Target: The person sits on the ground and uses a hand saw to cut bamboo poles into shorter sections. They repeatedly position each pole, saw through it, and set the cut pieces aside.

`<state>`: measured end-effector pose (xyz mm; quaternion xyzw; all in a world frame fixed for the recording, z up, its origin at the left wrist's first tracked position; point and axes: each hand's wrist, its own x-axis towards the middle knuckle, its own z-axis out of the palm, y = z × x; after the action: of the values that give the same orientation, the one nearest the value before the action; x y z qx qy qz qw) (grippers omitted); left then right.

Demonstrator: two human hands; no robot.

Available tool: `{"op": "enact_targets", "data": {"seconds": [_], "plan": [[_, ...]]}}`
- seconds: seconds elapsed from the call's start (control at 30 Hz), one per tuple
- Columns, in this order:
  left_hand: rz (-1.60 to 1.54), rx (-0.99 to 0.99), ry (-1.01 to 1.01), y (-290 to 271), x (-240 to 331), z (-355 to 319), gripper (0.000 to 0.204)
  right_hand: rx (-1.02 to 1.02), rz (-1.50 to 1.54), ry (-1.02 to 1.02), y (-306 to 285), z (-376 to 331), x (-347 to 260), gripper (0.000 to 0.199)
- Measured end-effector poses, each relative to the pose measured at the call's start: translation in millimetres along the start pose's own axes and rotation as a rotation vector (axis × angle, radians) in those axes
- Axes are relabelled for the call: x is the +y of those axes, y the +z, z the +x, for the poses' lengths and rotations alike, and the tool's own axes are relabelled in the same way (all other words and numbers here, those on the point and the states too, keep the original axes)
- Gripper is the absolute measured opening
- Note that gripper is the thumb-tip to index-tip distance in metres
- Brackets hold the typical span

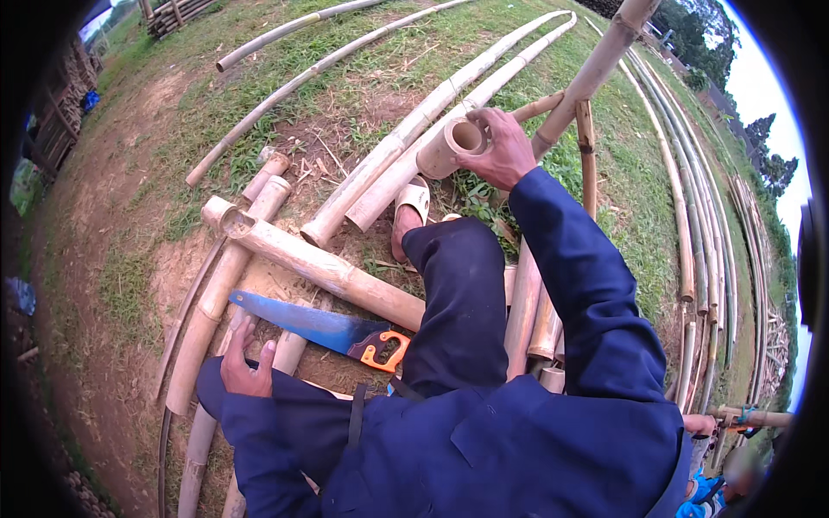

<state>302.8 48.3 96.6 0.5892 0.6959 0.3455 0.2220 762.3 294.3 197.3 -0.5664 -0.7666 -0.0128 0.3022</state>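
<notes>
My right hand [496, 154] is raised ahead of me with its fingers round the rim of a short hollow bamboo piece [439, 160], whose round opening faces up toward me. My left hand [246, 369] is beside my left knee, palm up, its fingers loosely bent and apart with nothing in them. Close to it lies a handsaw [315, 325] with a blue blade and an orange-and-black handle, its handle against my trouser leg. Just beyond the saw, a thick bamboo pole [341, 274] with a notched far end rests across another bamboo pole [216, 298].
Long bamboo poles [449, 91] lie on the grass ahead, with more along the right [691, 207]. An upright bamboo post [596, 65] leans close to my right arm. Pale sawdust [268, 278] covers the ground near the notched pole. Another person's hand [699, 424] shows at lower right.
</notes>
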Motion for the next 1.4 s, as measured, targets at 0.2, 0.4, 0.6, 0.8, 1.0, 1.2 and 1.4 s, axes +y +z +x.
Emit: {"op": "enact_targets", "data": {"seconds": [0.2, 0.4, 0.6, 0.8, 1.0, 1.2, 1.4], "plan": [[-0.035, -0.241, 0.157, 45.6, 8.7, 35.0, 0.052, -0.008, -0.143, 0.201, -82.4, -98.4, 45.2, 0.07], [0.006, -0.476, 0.068, 71.8, -22.1, 32.8, 0.051, -0.108, -0.24, 0.625, -135.1, -218.7, 77.8, 0.068], [0.003, -0.515, 0.064, 70.4, -27.4, 37.6, 0.05, 0.02, -0.39, 0.977, -158.4, -318.9, 115.2, 0.073], [0.021, -0.55, 0.074, 76.1, -20.5, 46.5, 0.051, 0.293, -0.262, 1.074, -181.7, -342.9, 145.7, 0.076], [0.04, -0.525, 0.043, 76.2, -16.7, 43.0, 0.051, 0.328, -0.46, 0.92, -174.1, -303.2, 192.1, 0.073], [0.058, -0.504, 0.029, 68.6, -18.1, 38.6, 0.051, 0.282, -0.713, 0.803, -155.8, -272.4, 242.9, 0.069], [0.07, -0.493, 0.024, 66.3, -25.7, 29.9, 0.052, -0.357, -0.65, 1.254, -119.4, -290.2, 283.5, 0.057]]}}
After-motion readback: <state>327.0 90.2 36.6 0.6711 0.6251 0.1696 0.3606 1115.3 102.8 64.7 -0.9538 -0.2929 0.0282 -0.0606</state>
